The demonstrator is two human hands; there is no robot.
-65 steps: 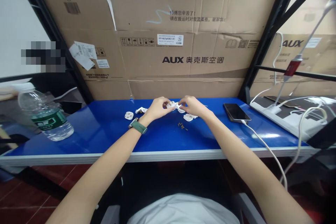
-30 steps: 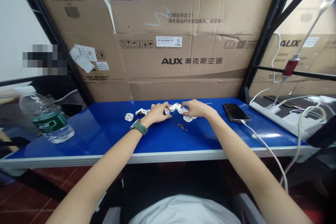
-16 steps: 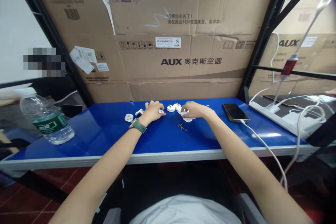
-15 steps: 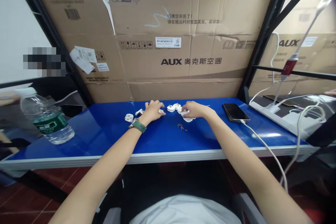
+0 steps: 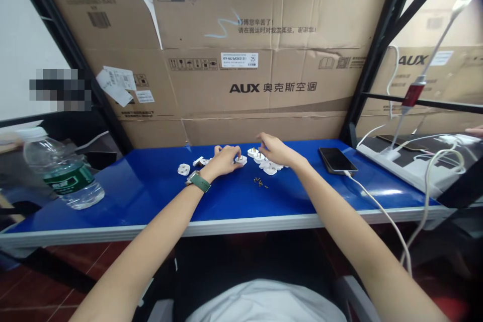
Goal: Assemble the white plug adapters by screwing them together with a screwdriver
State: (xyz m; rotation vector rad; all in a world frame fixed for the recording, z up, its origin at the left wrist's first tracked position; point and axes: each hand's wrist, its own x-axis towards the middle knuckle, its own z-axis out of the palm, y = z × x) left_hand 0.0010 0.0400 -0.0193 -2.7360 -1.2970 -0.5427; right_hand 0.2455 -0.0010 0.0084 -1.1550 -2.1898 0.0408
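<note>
My left hand [image 5: 225,160], with a green-strapped watch [image 5: 198,180] on its wrist, has thumb and index finger closed on a white plug [image 5: 242,161] at the table. Its metal pins point up. Two more white plug pieces, one a round plug cover [image 5: 183,169], lie left of that hand. My right hand [image 5: 277,150] hovers with fingers apart over a group of white plug parts. Pins stand up on an upright plug half [image 5: 252,152] beside its fingertips; flat white covers [image 5: 269,168] lie below the palm. Several small brass pieces [image 5: 260,182] are scattered nearer me.
The blue tabletop [image 5: 234,201] ends at a grey front edge. A water bottle [image 5: 68,173] stands at the left. On the right lie a phone [image 5: 337,160] with a white cable and a power strip [image 5: 396,168]. Cardboard [image 5: 241,105] closes off the back.
My right hand has lifted off the white parts and its fingers have spread. My left hand has shifted slightly right, and the plug at its fingertips shows more clearly.
</note>
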